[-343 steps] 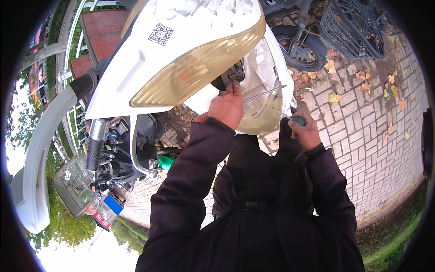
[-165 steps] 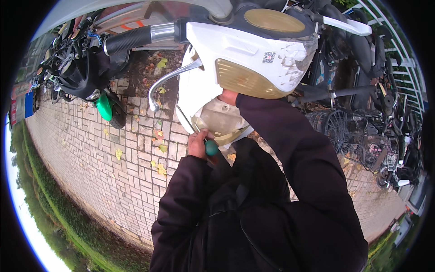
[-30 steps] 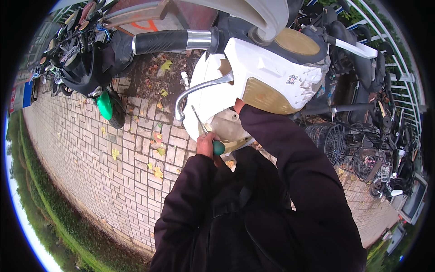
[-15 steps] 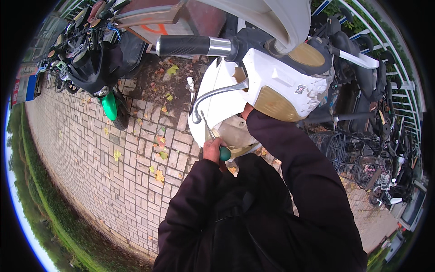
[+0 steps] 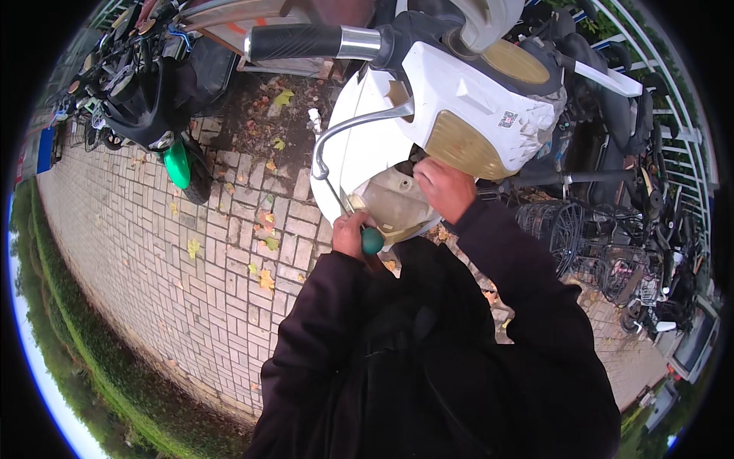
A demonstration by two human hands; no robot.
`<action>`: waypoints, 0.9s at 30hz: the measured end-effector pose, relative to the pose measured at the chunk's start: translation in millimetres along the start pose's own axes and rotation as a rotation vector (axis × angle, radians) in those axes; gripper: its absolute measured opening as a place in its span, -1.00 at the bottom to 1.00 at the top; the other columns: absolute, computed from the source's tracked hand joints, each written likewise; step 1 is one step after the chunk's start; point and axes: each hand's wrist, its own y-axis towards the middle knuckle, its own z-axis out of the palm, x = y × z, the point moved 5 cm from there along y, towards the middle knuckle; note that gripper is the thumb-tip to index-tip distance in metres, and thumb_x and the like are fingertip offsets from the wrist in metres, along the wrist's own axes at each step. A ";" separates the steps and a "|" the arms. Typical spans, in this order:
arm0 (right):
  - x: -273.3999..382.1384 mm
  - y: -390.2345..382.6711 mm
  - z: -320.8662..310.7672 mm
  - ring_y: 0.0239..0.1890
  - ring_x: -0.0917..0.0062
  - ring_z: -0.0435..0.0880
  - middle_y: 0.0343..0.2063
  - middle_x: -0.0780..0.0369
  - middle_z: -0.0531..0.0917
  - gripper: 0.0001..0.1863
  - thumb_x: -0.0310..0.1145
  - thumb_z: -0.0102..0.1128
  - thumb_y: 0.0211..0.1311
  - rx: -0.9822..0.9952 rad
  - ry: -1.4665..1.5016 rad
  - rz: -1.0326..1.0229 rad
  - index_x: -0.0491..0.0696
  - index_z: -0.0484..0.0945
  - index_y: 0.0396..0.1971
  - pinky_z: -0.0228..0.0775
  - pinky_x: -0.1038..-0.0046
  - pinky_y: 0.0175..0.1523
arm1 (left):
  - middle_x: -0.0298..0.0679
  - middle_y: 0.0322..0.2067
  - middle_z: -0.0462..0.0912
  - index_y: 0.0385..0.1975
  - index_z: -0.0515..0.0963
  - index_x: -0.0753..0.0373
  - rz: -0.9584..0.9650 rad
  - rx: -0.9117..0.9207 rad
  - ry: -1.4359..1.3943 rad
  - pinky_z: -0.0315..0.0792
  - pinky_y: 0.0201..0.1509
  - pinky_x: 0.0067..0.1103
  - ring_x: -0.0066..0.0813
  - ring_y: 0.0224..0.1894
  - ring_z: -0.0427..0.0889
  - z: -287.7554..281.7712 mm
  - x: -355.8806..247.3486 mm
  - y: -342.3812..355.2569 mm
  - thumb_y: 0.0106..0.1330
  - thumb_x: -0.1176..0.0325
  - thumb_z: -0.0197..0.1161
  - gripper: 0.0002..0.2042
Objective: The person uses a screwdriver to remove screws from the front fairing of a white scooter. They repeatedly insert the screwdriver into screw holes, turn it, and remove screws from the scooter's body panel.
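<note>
A white electric scooter (image 5: 453, 88) stands in front of me, its handlebar cover scuffed and its beige inner panel (image 5: 394, 200) showing below. My left hand (image 5: 349, 236) is closed round a screwdriver (image 5: 372, 242); its round green handle sticks out toward me and the thin shaft points up toward the white front shield (image 5: 365, 145). At the upper right of the beige panel, just below the handlebar cover, is my right hand (image 5: 446, 189). Its fingers are curled in by a dark gap, and whatever they hold is hidden. Above my left hand curves the metal brake lever (image 5: 348, 131).
The black handlebar grip (image 5: 297, 43) juts out to the left. A dark scooter with a green front fender (image 5: 177, 164) is parked at the left on brick paving (image 5: 153, 252). Bicycles with wire baskets (image 5: 562, 233) crowd the right, beside a white railing (image 5: 673, 115).
My right hand has drawn back out from behind the handlebar cover and now shows. The scooter sits slightly higher and further left in view. My left hand keeps its hold on the screwdriver.
</note>
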 end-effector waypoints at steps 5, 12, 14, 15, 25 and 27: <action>11.2 -131.4 19.0 -0.12 0.36 0.71 -0.11 0.14 0.72 -0.73 -0.23 0.22 0.47 0.100 1.055 1.010 -0.15 0.59 -0.10 0.55 0.26 0.00 | -0.09 -0.56 0.59 -0.50 0.49 0.40 0.101 0.096 0.061 0.58 -0.31 -0.41 -0.23 -0.51 0.70 -0.1 -7.4 -8.7 0.48 0.30 0.00 -0.66; 28.8 -128.3 120.0 0.30 0.24 0.51 0.20 0.03 0.57 -0.44 -0.09 0.18 0.48 -0.117 2.054 1.159 -0.17 0.36 0.26 0.22 0.13 0.48 | -0.01 -0.56 0.65 -0.41 0.44 0.29 0.035 0.128 0.085 0.56 -0.33 -0.43 -0.25 -0.50 0.66 -1.6 -3.8 -5.9 0.54 0.12 -0.07 -0.63; 31.4 -124.5 119.4 0.25 0.23 0.55 0.16 0.03 0.60 -0.49 -0.14 0.16 0.50 -0.189 2.078 1.220 -0.20 0.39 0.23 0.29 0.13 0.44 | 0.02 -0.57 0.65 -0.38 0.49 0.31 0.133 0.120 0.288 0.56 -0.37 -0.46 -0.27 -0.54 0.65 -6.8 -3.8 -4.0 0.54 0.11 -0.10 -0.60; 32.4 -121.3 115.2 0.23 0.23 0.57 0.15 0.03 0.61 -0.50 -0.15 0.15 0.50 -0.190 2.070 1.203 -0.21 0.39 0.22 0.32 0.13 0.42 | 0.00 -0.57 0.65 -0.37 0.51 0.33 0.144 0.080 0.316 0.56 -0.38 -0.47 -0.28 -0.56 0.64 -12.0 -1.6 1.2 0.54 0.12 -0.10 -0.60; 41.5 -126.4 96.7 0.12 0.21 0.68 0.04 -0.01 0.68 -0.63 -0.29 0.11 0.48 -0.243 2.077 1.212 -0.26 0.48 0.09 0.50 0.18 0.27 | -0.10 -0.47 0.71 -0.20 0.54 0.25 0.462 0.190 1.300 0.55 -0.34 -0.32 -0.11 -0.45 0.71 -54.3 22.7 18.4 0.34 0.35 0.22 -0.86; 37.7 -129.3 102.4 0.12 0.20 0.68 0.02 -0.03 0.68 -0.70 -0.36 0.12 0.44 -0.240 2.088 1.132 -0.27 0.50 0.01 0.50 0.18 0.27 | -0.08 -0.48 0.69 -0.20 0.53 0.21 0.365 0.212 1.266 0.55 -0.34 -0.32 -0.03 -0.44 0.71 -54.2 20.5 16.6 0.30 0.35 0.26 -0.84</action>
